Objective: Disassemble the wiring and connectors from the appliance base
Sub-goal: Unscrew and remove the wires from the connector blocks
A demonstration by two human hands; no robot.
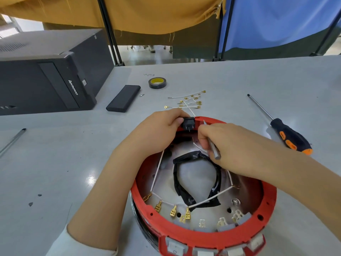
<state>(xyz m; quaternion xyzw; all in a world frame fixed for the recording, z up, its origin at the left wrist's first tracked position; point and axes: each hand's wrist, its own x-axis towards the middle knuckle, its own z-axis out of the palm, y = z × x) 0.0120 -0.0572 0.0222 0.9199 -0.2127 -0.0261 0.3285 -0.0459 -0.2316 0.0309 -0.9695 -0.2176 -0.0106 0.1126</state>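
Note:
The round red appliance base (265, 206) lies upside down on the table, near me. Inside it run white wires (156, 172) ending in brass spade connectors (173, 211), around a black taped loop (180, 189). My left hand (156, 132) pinches a black socket connector (188, 123) at the far rim of the base. My right hand (227, 145) grips a thin grey metal tool (214, 148) whose tip points up beside that connector. A pile of removed white wires with brass terminals (190, 101) lies just beyond the base.
An orange-and-black screwdriver (287, 134) lies to the right. A roll of black tape (157, 82), a flat black case (123, 98) and a small loose bit (141, 95) sit farther back. A black computer tower (46, 74) fills the left. A pen (13, 141) lies at far left.

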